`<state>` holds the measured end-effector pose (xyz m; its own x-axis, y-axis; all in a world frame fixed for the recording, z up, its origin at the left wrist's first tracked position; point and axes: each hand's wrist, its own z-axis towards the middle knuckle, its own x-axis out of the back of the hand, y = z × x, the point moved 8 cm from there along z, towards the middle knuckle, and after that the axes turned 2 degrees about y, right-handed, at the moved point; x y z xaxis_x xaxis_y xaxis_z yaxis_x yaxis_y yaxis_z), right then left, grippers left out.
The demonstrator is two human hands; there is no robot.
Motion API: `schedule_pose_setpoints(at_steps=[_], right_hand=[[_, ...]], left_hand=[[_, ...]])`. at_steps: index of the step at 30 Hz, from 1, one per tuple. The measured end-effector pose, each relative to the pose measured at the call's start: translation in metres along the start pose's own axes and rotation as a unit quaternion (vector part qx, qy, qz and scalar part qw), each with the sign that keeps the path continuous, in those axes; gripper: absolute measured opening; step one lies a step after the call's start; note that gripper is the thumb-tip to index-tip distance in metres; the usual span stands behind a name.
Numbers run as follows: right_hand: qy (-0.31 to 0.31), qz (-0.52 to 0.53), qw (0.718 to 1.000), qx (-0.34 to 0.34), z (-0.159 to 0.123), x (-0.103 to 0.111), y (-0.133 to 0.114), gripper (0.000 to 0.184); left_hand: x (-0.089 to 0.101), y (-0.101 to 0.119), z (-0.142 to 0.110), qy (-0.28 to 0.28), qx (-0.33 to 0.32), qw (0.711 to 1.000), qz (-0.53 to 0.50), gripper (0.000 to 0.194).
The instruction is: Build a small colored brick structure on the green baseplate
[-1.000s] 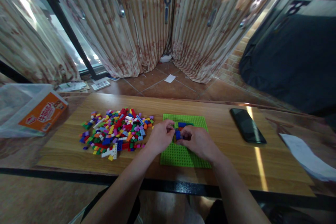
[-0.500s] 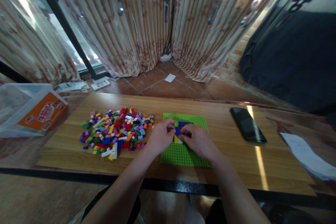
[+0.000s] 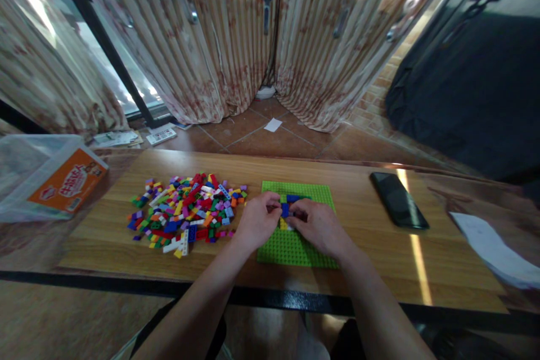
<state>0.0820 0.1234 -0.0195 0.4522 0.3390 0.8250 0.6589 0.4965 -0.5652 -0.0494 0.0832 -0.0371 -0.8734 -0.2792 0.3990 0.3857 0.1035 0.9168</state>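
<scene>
A green baseplate (image 3: 291,250) lies in front of me with blue, yellow and white bricks on its middle. Both hands are over it. My left hand (image 3: 260,216) is at the left of the bricks, its thumb and fingers curled together beside a blue brick (image 3: 285,210). From the right, my right hand (image 3: 318,225) has its fingers closed at the same blue brick. Another blue brick (image 3: 295,198) sits just behind, partly covered by the right hand. The fingers hide some of the bricks, and whether the left fingertips hold a piece I cannot tell.
A pile of mixed coloured bricks (image 3: 189,208) spreads over the wooden table (image 3: 337,287) at left. Beyond it stands a clear plastic box (image 3: 50,180) with an orange label. At right lie a black phone (image 3: 399,201) and white paper (image 3: 498,250).
Both hands stay nearly in place at the blue brick, with only tiny finger shifts. The brick pile and baseplate look the same.
</scene>
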Motion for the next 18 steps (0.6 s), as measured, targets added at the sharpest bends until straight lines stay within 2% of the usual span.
schedule_pose_setpoints(at_steps=[18], right_hand=[[-0.01, -0.013, 1.0, 0.024, 0.0008, -0.0014, -0.0005, 0.016]], left_hand=[[0.0018, 0.0016, 0.0015, 0.026, 0.019, 0.998, 0.048, 0.023]])
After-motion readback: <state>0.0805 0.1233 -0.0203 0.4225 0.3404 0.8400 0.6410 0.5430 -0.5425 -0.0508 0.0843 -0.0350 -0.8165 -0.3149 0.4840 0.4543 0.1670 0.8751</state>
